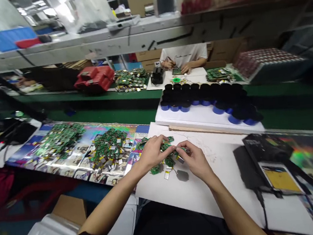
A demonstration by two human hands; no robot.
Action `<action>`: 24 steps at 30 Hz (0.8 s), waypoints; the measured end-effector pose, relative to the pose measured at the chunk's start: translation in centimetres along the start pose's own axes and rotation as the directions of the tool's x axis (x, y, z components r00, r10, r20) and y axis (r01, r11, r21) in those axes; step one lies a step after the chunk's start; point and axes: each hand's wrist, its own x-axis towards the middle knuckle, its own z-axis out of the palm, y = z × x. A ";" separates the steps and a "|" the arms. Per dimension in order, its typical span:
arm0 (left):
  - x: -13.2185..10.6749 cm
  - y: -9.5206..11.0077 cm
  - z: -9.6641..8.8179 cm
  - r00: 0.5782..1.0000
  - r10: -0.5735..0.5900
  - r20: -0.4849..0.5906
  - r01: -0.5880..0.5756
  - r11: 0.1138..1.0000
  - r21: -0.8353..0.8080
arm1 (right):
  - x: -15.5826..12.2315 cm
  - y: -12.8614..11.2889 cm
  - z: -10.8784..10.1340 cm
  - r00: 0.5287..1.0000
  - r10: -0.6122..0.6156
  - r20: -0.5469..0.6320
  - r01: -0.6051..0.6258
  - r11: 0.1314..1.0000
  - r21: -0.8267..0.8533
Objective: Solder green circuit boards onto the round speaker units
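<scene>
Facing each other over green boards, left hand and right hand nearly meet; whether either grips anything, I cannot tell.

White lights glow far back at the top left. The clear bags up there shine very bright. The white tabletop looks light, but under the shelf it is dim, darkest on the right. 2 shiny sheets flash rainbow colors. The small green boards look fuzzy, and things near the edges look smeared and stretched.
</scene>
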 end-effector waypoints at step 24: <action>-1.8 -15.5 -17.3 0.791 -0.485 -0.374 0.612 0.632 0.475 | 7.8 0.6 3.6 0.958 -0.106 0.265 0.190 0.930 -0.315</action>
